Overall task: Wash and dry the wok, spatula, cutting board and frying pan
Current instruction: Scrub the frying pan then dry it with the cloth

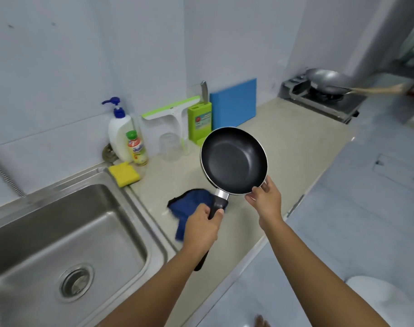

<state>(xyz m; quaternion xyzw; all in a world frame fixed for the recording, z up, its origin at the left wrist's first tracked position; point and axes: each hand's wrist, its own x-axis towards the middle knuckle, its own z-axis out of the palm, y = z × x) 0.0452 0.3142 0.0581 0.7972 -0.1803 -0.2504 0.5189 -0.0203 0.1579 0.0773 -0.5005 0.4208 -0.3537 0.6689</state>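
I hold a small black frying pan (233, 159) tilted up above the counter. My left hand (202, 226) grips its black handle, and my right hand (265, 197) pinches the pan's near right rim. A blue cloth (189, 204) lies on the counter under the handle. The blue cutting board (234, 103) leans upright against the back wall. The metal wok (328, 81) with a wooden handle sits on the gas stove (324, 100) at the far right. No spatula is plainly visible.
A steel sink (59, 244) fills the left. Behind it stand a soap pump bottle (118, 131), a small bottle (136, 148), a yellow sponge (124, 174), a glass (169, 147), a squeegee (170, 112) and a green knife block (199, 121). The counter edge (295, 204) runs diagonally on the right.
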